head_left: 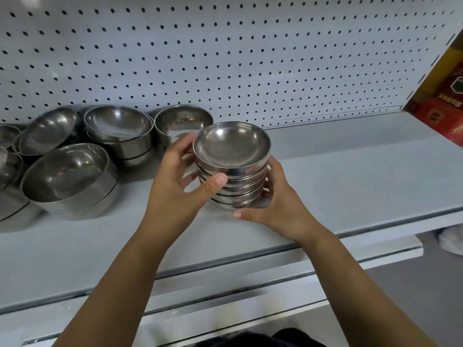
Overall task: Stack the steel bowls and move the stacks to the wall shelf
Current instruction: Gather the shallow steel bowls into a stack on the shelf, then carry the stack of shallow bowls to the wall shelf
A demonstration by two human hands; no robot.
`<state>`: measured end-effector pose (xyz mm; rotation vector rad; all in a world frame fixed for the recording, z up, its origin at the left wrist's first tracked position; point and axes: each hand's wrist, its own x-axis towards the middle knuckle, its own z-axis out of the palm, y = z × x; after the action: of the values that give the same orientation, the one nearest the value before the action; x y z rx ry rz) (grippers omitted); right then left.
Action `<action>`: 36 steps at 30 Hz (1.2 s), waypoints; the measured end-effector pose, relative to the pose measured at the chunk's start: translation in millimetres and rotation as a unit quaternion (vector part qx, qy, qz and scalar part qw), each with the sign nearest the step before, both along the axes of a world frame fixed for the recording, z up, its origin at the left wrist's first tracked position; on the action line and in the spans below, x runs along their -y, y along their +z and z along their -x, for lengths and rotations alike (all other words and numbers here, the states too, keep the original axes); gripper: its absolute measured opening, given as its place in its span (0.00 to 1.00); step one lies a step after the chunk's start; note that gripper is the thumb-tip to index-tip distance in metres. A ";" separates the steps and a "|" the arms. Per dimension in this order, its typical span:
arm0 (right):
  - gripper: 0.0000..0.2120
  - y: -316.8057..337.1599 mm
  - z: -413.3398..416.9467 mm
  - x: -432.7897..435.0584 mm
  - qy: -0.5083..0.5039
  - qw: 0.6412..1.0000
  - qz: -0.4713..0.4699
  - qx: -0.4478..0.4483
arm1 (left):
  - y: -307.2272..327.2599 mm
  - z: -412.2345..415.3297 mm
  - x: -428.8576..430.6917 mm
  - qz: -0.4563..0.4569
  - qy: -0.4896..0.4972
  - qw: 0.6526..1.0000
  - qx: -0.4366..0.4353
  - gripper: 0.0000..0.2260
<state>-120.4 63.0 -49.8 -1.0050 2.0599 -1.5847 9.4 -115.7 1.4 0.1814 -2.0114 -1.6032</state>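
Observation:
A stack of several small steel bowls stands at the middle of the grey wall shelf. My left hand grips its left side, thumb across the front and fingers round the back. My right hand cups its right side and base, thumb under the lowest bowl. Whether the stack rests on the shelf or hangs just above it I cannot tell.
More steel bowls fill the shelf's left part: a big stack in front, a stack behind it, a single bowl right behind my left hand, and a tilted bowl. White pegboard backs the shelf. Red boxes stand far right.

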 end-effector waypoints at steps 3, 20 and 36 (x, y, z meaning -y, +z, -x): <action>0.59 -0.5 -4.4 1.6 -0.029 1.000 0.009 0.003 | -2.4 4.1 -4.1 -0.035 -0.013 0.999 0.002 0.41; 0.58 22.1 10.1 -121.9 -0.180 0.982 0.046 -0.006 | 17.1 74.1 -105.6 -0.071 -0.122 0.990 -0.006 0.43; 0.57 32.5 38.5 -410.1 -0.398 0.917 0.033 -0.027 | 16.3 198.6 -377.8 -0.055 -0.349 0.934 0.058 0.49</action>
<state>-158.9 473.1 -17.3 -0.1902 2.6529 -1.9966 -189.2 262.1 17.7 -0.4648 -2.2132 -2.1680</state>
